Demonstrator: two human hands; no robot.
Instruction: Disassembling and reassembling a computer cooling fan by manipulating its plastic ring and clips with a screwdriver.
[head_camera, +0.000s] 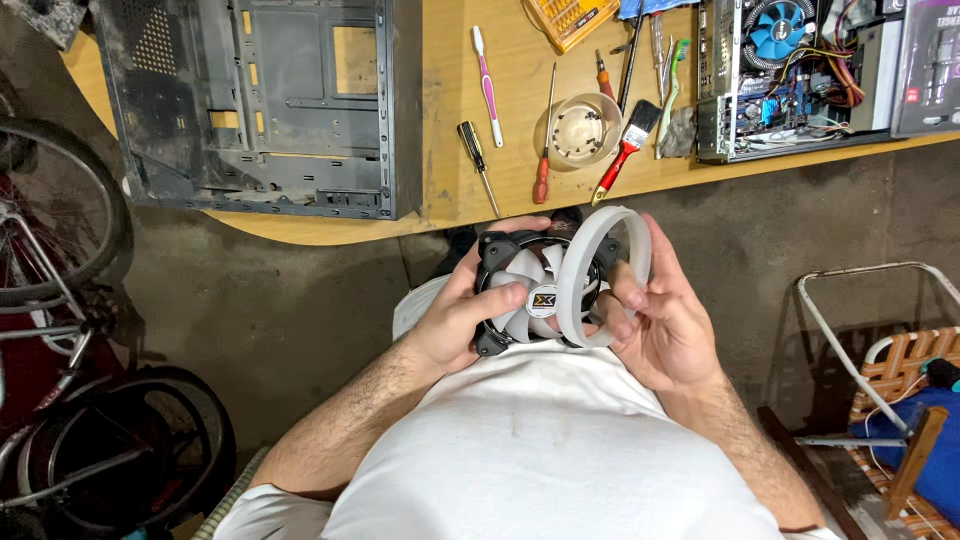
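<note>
The left hand (462, 315) grasps a black-framed cooling fan (525, 290) with white blades, thumb across its hub, held above the lap; the right hand (660, 320) pinches a white ring (600, 275), tilted against the fan's right edge and touching it; beyond, on the wooden table (450, 150), lie an empty computer case (260, 100), screwdrivers (478, 160), a red-handled brush (625, 150) and a clear bowl (585, 130).

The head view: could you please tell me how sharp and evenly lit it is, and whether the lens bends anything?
In the head view the fan and white ring, held by the left hand and right hand, are sharp and softly lit; the wooden table is brightest, the floor dim; the table's front edge bows, a wide-angle effect.
</note>
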